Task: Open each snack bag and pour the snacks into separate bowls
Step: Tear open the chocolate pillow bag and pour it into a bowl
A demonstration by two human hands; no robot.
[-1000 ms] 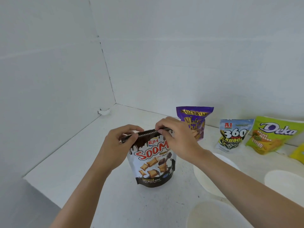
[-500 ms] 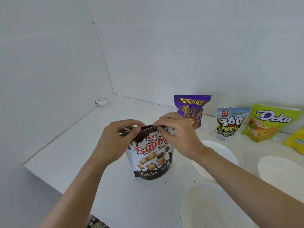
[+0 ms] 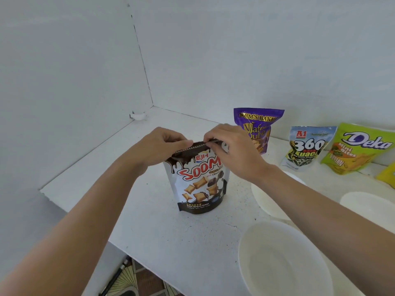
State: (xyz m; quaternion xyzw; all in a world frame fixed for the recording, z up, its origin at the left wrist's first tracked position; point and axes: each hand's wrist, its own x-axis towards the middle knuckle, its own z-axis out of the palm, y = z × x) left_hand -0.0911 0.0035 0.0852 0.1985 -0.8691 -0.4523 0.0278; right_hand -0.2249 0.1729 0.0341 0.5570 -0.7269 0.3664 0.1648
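Observation:
A white and brown Soomo cereal snack bag [image 3: 198, 184] stands upright on the white counter [image 3: 162, 231]. My left hand [image 3: 158, 148] pinches the left part of its sealed top edge. My right hand [image 3: 233, 150] pinches the right part of the same edge. The top strip still looks whole between my fingers. An empty white bowl [image 3: 284, 261] sits at the front right. A second white bowl [image 3: 269, 201] lies under my right forearm, and a third [image 3: 367, 204] is at the far right.
Along the back wall stand a purple wafer bag [image 3: 258, 127], a 360 Kuaci seed bag [image 3: 305, 146], a green Deka bag [image 3: 359, 148] and a yellow bag [image 3: 388, 176] cut off at the right. The counter's front edge drops to a patterned floor [image 3: 141, 280].
The view has tilted down and back, showing more of the counter's front edge and the floor. Both hands keep the same pinch on the bag's top.

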